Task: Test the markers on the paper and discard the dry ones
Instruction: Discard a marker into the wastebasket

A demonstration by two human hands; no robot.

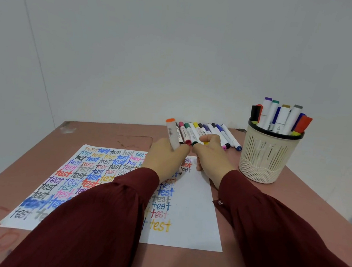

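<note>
Markers (210, 132) lie in a row on the table (105, 134) just beyond the paper (195, 211), which is covered in coloured "test" words. Over the paper's far edge the left hand (166, 156) grips an orange-capped marker (172, 135), held nearly upright with its cap up. The right hand (211, 156) reaches past the same edge, fingers curled at the row's near ends; I cannot tell whether it grasps one. Both sleeves are dark red. Right of the paper stands a cream basket (268, 156) with more markers. Pale walls rise behind.
</note>
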